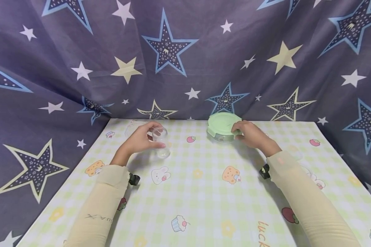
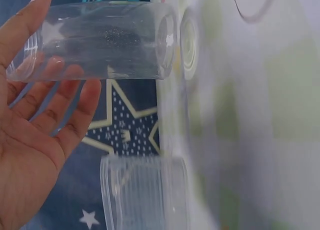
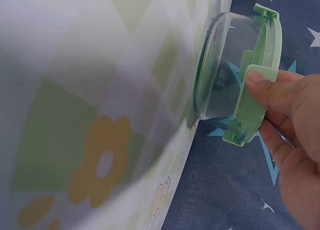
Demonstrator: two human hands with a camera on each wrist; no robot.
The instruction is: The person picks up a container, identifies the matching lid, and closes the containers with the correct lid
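My left hand (image 1: 142,138) is around the upper part of a clear, see-through cup (image 1: 160,139), with the thumb on one side and the fingers on the other. In the left wrist view the cup (image 2: 110,40) has its base close to the tabletop; whether it touches I cannot tell. On the right, a round glass food container (image 3: 227,65) with a light green lid (image 1: 223,122) stands at the table's back edge. My right hand (image 1: 250,133) pinches a green side latch (image 3: 252,98) of that lid, the thumb on its face and fingers behind it.
A clear ridged container (image 2: 142,190) stands beside the cup; in the head view it (image 1: 130,128) is partly behind my left hand. The checked tablecloth (image 1: 201,206) covers the table, and a dark star-printed curtain (image 1: 185,92) hangs along the back edge.
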